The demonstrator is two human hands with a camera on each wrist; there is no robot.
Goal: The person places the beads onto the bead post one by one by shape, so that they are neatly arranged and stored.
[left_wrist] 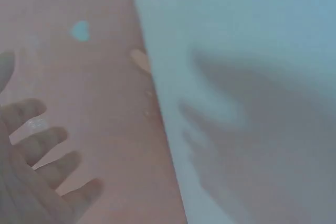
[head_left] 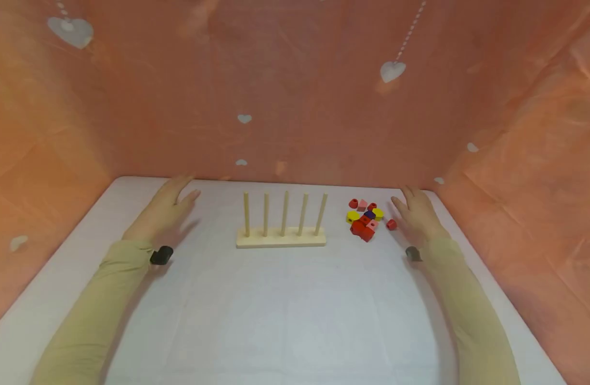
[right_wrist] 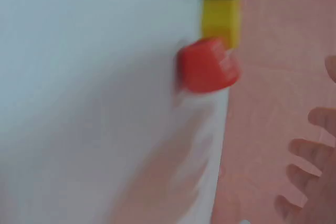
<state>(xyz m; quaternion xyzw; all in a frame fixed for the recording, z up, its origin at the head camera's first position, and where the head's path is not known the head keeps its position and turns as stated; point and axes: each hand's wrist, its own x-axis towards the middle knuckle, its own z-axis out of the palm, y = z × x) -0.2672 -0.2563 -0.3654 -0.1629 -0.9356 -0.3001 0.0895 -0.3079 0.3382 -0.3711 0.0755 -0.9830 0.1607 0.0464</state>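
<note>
My two hands are well apart, fingers loosely spread: my left hand (head_left: pixel 167 207) is over the left far part of the white tabletop (head_left: pixel 285 310), my right hand (head_left: pixel 421 215) over the right. Between them a wooden stand (head_left: pixel 281 238) sits with five upright pegs (head_left: pixel 284 214). To its right, nearer my right hand, lies a cluster of red, yellow, pink and dark blue beads (head_left: pixel 366 231), with one red bead (head_left: pixel 391 224) just beside my right fingers. An orange cloth (head_left: pixel 299 80) rises behind the tabletop.
</note>
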